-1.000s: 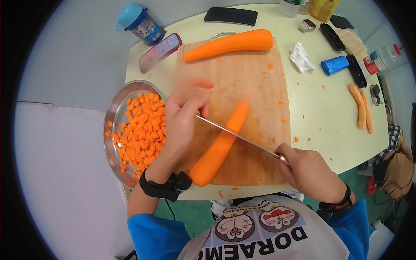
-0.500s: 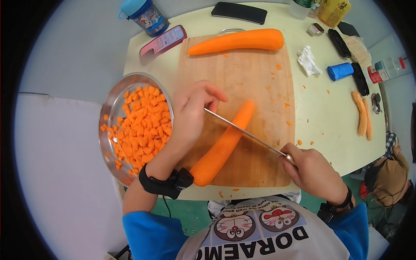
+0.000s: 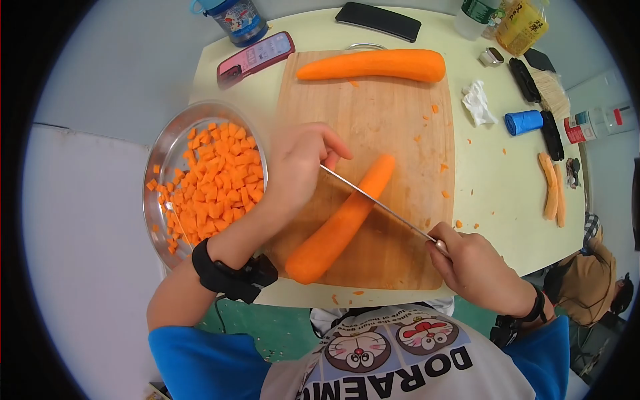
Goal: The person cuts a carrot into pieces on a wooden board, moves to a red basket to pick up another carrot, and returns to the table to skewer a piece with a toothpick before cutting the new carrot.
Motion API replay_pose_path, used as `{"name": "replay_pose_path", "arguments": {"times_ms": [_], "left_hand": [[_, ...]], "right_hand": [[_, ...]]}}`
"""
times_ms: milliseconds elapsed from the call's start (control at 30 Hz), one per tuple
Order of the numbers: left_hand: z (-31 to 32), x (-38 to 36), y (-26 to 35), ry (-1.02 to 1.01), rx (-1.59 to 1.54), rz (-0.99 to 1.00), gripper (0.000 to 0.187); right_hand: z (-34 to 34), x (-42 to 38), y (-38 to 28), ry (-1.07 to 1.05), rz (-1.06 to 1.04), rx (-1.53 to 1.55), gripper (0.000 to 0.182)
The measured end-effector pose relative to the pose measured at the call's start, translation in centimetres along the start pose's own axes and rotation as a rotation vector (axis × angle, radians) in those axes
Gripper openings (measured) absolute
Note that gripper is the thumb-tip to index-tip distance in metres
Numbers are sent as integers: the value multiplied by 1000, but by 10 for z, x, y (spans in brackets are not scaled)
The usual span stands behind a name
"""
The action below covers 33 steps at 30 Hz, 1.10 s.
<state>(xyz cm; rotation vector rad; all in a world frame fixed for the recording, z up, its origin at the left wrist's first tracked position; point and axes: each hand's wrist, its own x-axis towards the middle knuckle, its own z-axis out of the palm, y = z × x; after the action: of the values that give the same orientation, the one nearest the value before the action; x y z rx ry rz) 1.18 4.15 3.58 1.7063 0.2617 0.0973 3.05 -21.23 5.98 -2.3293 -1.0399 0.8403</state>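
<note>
My right hand (image 3: 470, 260) is closed around the handle of a knife (image 3: 383, 206). The thin blade slants up and left across a peeled carrot (image 3: 340, 230), which lies diagonally on the wooden cutting board (image 3: 407, 133). Just past the blade's tip is my left hand (image 3: 303, 160), its fingers loosely bent and apart, with the tip overlapping the lower fingers in this view. A second whole carrot (image 3: 373, 65) rests across the board's far end. Left of the board, a round metal bowl (image 3: 155, 193) holds many diced carrot pieces (image 3: 217, 180), partly hidden by my left forearm.
Behind the board lie a pink-cased phone (image 3: 257, 59) and a black phone (image 3: 379, 21), with a blue bottle (image 3: 240, 20) at the far left. On the right are a crumpled tissue (image 3: 478, 103), a blue roll (image 3: 523, 123), pale orange sticks (image 3: 550, 187) and several bottles.
The view has shifted slightly. My left elbow has swung outward to the left, while the knife and both hands keep nearly the same place over the carrot.
</note>
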Motion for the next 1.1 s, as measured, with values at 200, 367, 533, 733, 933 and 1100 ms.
{"name": "replay_pose_path", "arguments": {"times_ms": [200,367,533,733,933,1100], "left_hand": [[6,-2,3,19,18,16,29],[1,0,-5,26,-18,47,28],[7,-3,-1,45,4,69,28],[4,-2,-3,28,8,78,29],[-5,7,-24,40,1,87,28],[-3,8,-28,54,-68,105,28]], "right_hand": [[1,-1,5,-37,48,84,12],[1,1,-4,-1,0,8,15],[7,1,10,17,-38,26,16],[5,2,3,17,-36,21,16],[-6,5,-20,-71,58,-22,16],[-9,8,-21,-130,92,-61,16]]}}
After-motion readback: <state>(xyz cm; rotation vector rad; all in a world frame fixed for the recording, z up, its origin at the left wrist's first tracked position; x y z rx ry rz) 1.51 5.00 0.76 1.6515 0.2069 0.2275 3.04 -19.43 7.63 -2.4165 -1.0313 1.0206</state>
